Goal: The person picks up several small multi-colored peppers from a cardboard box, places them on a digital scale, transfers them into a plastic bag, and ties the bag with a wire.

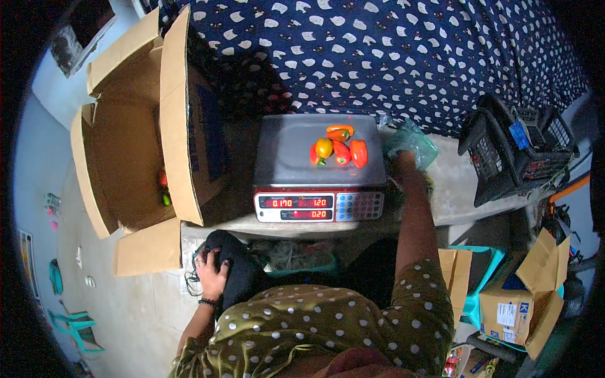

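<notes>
A digital weighing scale [283, 148] with a lit red display stands in front of me. Several small peppers [341, 153], red, orange and one yellow, lie on the right half of its flat platform. My right arm stretches past the scale's right side, and my right hand [402, 161] is at a crumpled green plastic bag [421, 148]. The bag and the blur hide its fingers, so I cannot tell whether they grip it. My left hand [211, 271] rests on my left knee, fingers spread and holding nothing.
A large open cardboard box [129, 151] on the left has a few peppers [164, 187] inside. Black plastic crates [517, 148] stand at the right. Below them sits another open cardboard box [504, 309]. A dark blue patterned cloth [353, 57] hangs behind the scale.
</notes>
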`<state>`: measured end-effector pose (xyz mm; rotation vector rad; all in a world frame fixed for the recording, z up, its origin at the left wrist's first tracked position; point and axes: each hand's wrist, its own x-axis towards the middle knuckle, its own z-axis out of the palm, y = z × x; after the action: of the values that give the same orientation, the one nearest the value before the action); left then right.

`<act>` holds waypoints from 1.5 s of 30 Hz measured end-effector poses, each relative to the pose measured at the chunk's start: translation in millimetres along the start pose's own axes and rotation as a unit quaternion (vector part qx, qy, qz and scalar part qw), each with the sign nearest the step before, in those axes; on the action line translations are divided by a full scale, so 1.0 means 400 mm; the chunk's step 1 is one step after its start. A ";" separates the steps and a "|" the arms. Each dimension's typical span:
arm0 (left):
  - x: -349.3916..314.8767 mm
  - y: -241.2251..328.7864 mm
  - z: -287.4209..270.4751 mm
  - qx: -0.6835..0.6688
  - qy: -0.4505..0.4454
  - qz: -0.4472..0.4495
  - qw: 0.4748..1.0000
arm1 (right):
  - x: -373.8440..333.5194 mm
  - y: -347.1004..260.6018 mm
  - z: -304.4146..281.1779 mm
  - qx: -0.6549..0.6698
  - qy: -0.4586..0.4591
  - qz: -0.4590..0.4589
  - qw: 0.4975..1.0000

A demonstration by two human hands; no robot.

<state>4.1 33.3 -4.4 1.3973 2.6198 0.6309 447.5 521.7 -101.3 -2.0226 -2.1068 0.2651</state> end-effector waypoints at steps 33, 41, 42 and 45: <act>0.042 0.347 -0.131 -0.265 -0.002 0.295 0.918 | -0.434 -0.486 -0.775 0.672 -0.128 -0.226 0.693; 0.121 0.572 -0.249 -0.552 -0.089 0.329 0.761 | -0.708 -0.662 -0.708 0.519 -0.215 -0.325 0.760; 0.123 0.573 -0.256 -0.624 -0.186 0.305 0.694 | -0.728 -0.670 -0.712 0.497 -0.237 -0.296 0.780; 0.096 0.527 -0.282 -0.662 -0.269 0.163 0.680 | -0.774 -0.694 -0.680 0.634 -0.247 -0.245 0.691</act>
<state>112.7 133.4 187.7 1.1271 0.8560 1.4190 266.0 196.6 227.9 -0.5449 -1.6310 1.7038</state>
